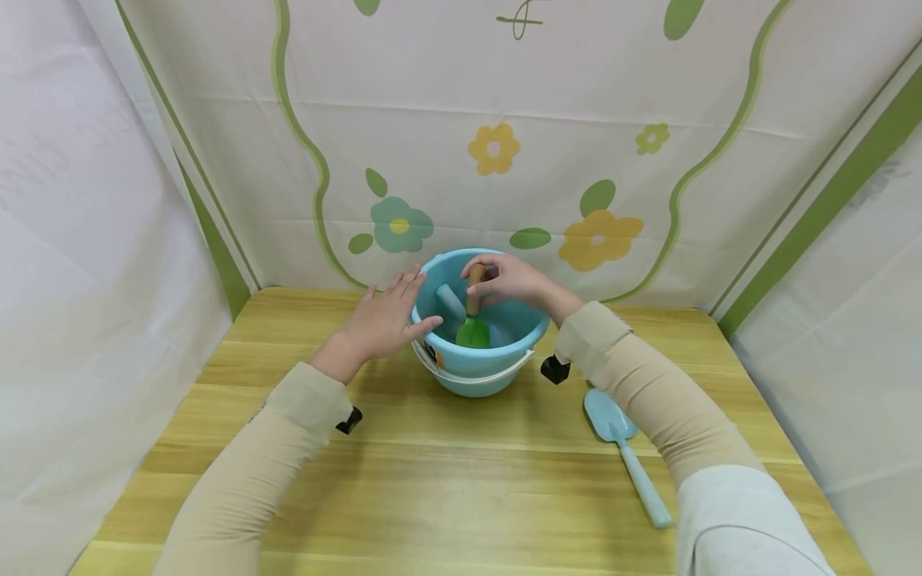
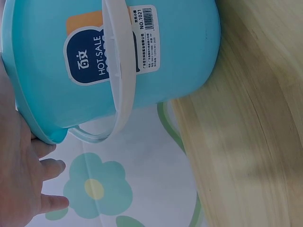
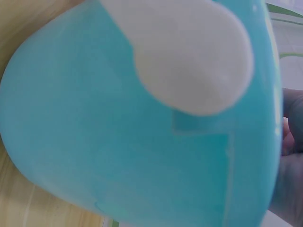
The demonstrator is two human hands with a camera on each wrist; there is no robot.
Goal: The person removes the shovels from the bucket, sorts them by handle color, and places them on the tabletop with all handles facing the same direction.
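Bucket (image 1: 475,364): light blue, upright at the back middle of the table (image 1: 446,480), white handle (image 2: 120,71) lying down against its front wall, label facing you. Left hand (image 1: 382,320): fingers straight and spread, palm laid against the bucket's left rim; it steadies, it grips nothing. Keep that palm firm on the rim so the bucket cannot slide or tip. Right hand (image 1: 507,282): over the bucket mouth, fingers curled round the wooden handle of the green trowel (image 1: 473,328), whose blade stands point-down inside. Move the trowel straight along its own line, clear of the rim, and keep your pinch high on the wood. Pale blue tool (image 1: 450,302): leaning inside the bucket just beside the trowel; mind it does not snag. Blue shovel (image 1: 625,452): flat on the table to the right of the bucket, well apart, partly under your right forearm.
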